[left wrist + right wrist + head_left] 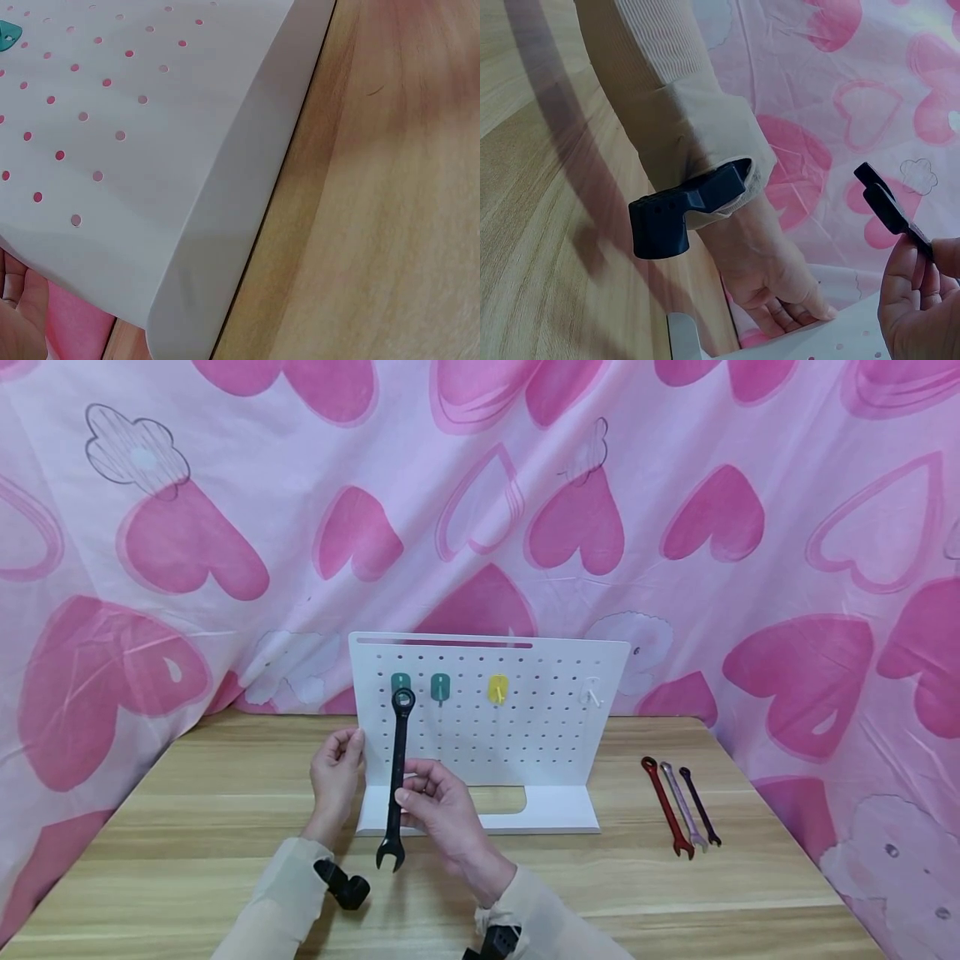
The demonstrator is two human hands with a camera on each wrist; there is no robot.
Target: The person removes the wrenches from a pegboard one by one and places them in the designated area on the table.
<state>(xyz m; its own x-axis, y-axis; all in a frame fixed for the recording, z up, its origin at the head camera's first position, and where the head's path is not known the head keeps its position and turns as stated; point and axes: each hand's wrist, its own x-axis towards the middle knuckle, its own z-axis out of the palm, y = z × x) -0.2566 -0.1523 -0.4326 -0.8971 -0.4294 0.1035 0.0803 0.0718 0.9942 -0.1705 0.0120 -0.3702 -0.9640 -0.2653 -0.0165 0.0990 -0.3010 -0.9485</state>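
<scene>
A white pegboard point(547, 770) on a flat base stands on the table. At its left edge my left hand point(335, 785) pinches the panel, thumb in front and fingers behind, as the right wrist view shows. My right hand point(450, 818) grips a black combination wrench point(397, 760) by its shaft between thumb and fingers. The wrench stands nearly upright before the board, ring end up and open end down. Its ring overlaps the leftmost green hook point(401, 680) in the head view, hiding that hook's lower part. A second green hook point(440, 685) sits just right of it.
Further right on the board are a yellow hook point(497, 687) and a white hook point(591, 691). On the wooden table's right side lie a red wrench point(666, 806), a silver wrench point(683, 804) and a small dark wrench point(701, 806). A heart-patterned pink cloth point(465, 602) hangs behind.
</scene>
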